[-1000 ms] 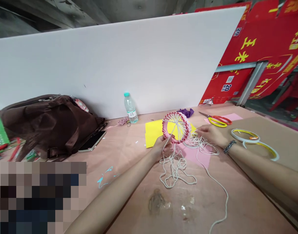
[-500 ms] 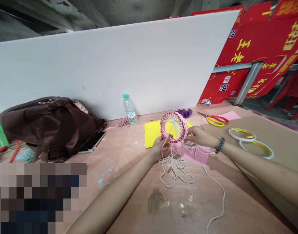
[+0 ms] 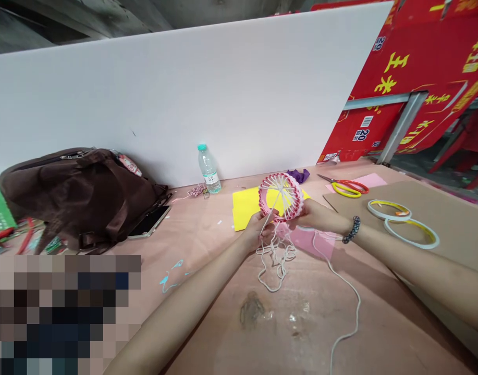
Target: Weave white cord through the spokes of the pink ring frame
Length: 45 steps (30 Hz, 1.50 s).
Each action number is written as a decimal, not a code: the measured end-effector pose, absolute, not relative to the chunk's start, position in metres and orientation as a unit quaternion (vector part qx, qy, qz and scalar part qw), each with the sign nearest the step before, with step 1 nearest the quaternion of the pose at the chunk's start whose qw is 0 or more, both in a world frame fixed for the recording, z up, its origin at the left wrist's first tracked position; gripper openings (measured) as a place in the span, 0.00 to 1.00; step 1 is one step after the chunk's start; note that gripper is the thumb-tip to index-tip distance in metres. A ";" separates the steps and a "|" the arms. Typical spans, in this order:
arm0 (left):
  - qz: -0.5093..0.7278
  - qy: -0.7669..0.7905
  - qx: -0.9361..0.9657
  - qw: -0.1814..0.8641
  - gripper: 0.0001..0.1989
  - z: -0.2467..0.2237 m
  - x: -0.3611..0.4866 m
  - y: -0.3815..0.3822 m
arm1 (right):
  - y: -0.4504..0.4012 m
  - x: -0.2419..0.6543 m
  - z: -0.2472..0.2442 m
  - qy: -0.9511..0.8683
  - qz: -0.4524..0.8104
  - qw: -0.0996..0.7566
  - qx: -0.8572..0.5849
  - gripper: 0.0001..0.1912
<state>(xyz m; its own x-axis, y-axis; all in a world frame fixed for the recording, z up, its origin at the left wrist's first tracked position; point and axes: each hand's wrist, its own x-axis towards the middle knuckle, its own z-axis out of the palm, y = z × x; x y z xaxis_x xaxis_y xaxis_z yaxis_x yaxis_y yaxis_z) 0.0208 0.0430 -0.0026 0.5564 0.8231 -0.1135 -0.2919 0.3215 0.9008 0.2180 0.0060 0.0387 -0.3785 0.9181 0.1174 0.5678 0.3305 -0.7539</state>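
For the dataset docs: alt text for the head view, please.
The left hand and right hand hold a round pink-and-red woven ring strung with white cord, which trails onto a pink tabletop. Yellow paper, scissors, a water bottle and a brown backpack sit nearby.

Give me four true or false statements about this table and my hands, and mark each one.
The left hand and right hand both hold the round pink and red corded ring. True.
White cord hangs from the ring down onto the table. True.
The water bottle lies on its side. False: it stands upright by the white board.
The phone sits on top of the brown backpack. False: it lies on the table beside the backpack.
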 end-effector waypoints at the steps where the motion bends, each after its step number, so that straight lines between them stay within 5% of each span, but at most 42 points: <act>1: 0.367 0.293 0.451 0.759 0.25 -0.003 0.021 0.043 | 0.008 0.225 0.038 -0.759 0.313 0.284 -0.496 0.09; 7: 0.355 0.279 0.456 0.767 0.24 -0.004 0.021 0.044 | 0.016 0.267 0.027 -0.709 0.299 0.347 -0.536 0.12; 12: 0.353 0.272 0.462 0.766 0.24 -0.006 0.021 0.044 | -0.009 0.212 0.017 -0.722 0.364 0.390 -0.441 0.20; 18: 0.359 0.261 0.455 0.772 0.26 -0.007 0.022 0.043 | -0.010 0.205 0.012 -0.714 0.233 0.362 -0.553 0.08; 25: 0.360 0.242 0.432 0.790 0.25 -0.006 0.022 0.041 | 0.022 0.270 0.042 -0.665 0.079 0.321 -0.670 0.15; 27: 0.361 0.241 0.430 0.792 0.24 -0.006 0.022 0.041 | 0.019 0.257 0.046 -0.713 0.113 0.298 -0.625 0.21; 32: 0.360 0.241 0.427 0.794 0.22 -0.004 0.021 0.040 | 0.014 0.230 0.039 -0.781 0.317 0.224 -0.489 0.10; 37: 0.365 0.242 0.428 0.791 0.23 -0.004 0.022 0.042 | 0.028 0.251 0.038 -0.716 0.278 0.316 -0.558 0.08; 45: 0.355 0.239 0.437 0.791 0.22 -0.005 0.022 0.042 | -0.007 0.199 0.041 -0.672 0.409 0.409 -0.461 0.18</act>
